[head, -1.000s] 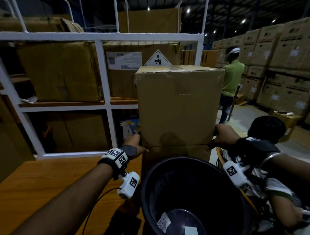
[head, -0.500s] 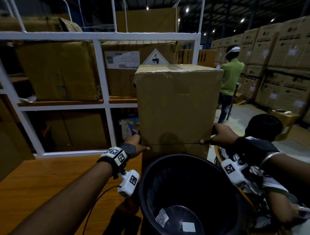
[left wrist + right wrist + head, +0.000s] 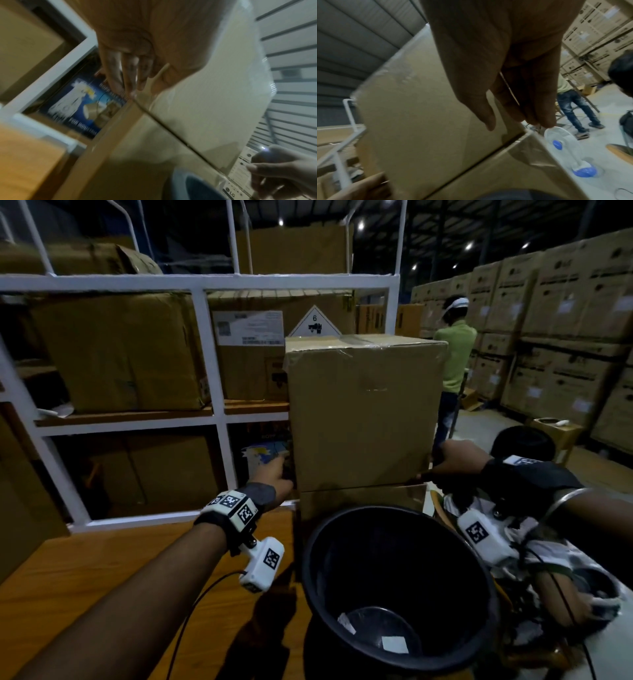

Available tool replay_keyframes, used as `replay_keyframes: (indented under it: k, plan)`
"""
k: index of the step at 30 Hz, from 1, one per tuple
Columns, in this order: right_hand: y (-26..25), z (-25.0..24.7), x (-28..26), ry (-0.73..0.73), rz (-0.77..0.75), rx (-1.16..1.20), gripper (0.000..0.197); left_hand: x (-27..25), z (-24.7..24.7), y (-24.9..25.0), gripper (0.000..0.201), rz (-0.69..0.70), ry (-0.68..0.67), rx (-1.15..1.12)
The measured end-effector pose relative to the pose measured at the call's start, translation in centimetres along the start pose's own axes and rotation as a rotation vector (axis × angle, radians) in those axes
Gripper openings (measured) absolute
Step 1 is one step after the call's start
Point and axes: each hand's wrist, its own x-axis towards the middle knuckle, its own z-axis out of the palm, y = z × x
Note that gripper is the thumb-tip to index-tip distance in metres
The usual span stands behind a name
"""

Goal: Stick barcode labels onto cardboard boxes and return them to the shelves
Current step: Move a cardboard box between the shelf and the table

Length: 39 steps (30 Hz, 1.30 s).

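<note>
Shelf [image 3: 219,419], white frame w/ wood decks, fills the left and back; its bays hold big cartons, so that's prob. where the box goes back. The box [image 3: 363,412], tall, taped on top, stands upright on a lower carton [image 3: 359,501] at the right end of the surface [image 3: 102,577], just in front of the shelf's right bay; stacked like that it sits at working height, face toward the person. No barcode label visible on the near face, so I'd judge labelling not done yet, or it's on a side I can't see. Black bin [image 3: 397,587] sits close in front, w/ a few white scraps at its bottom, likely label backings. Both hands sit low at the box's bottom corners, one per side, which reads as a grip to lift or turn it. Left hand [image 3: 274,477] has fingers [image 3: 126,75] laid fairly straight along the left bottom edge, thumb to the front, pressing not curled round. Right hand [image 3: 459,460] likewise: fingers [image 3: 530,97] extended down the right side near the seam, thumb on the front face. Low two-sided hold keeps a tall box from tipping.
</note>
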Motion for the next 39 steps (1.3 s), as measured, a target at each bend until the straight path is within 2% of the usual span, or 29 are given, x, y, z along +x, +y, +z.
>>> replay_keyframes:
  k: [3, 7, 10, 17, 21, 27, 30, 34, 39]
  plan:
    - [-3.0, -1.1, -2.6, -0.027, -0.033, 0.041, 0.022, -0.4, -2.1, -0.7, 0.047, 0.004, 0.052, -0.003]
    - [-8.9, -1.2, -5.9, -0.049, -0.094, 0.189, 0.035, -2.2, -5.0, -2.6, 0.019, 0.038, 0.129, -0.139]
    - [-14.3, -0.2, -7.7, -0.007, -0.146, 0.235, 0.037, -4.2, -7.7, -5.0, 0.010, 0.073, 0.149, -0.162]
    - [-27.9, 3.6, -11.1, -0.035, -0.244, 0.297, 0.020, -10.0, -13.9, -13.1, 0.006, 0.064, 0.232, -0.200]
    - [-35.4, 6.6, -12.4, -0.023, -0.335, 0.337, 0.018, -13.6, -17.4, -18.2, 0.012, 0.022, 0.320, -0.192]
    - [-46.1, 10.8, -13.7, -0.037, -0.474, 0.412, 0.023, -19.2, -22.7, -24.4, 0.006, -0.107, 0.495, -0.141]
    - [-51.0, 12.2, -14.0, -0.018, -0.590, 0.421, 0.026, -21.5, -25.3, -27.0, 0.011, -0.164, 0.576, -0.109]
    - [-56.9, 13.5, -14.6, -0.032, -0.745, 0.521, 0.016, -24.7, -28.2, -29.6, 0.011, -0.247, 0.684, -0.092]
    - [-63.5, 14.5, -15.6, -0.064, -0.924, 0.597, 0.025, -28.2, -32.1, -31.0, 0.021, -0.335, 0.802, -0.078]
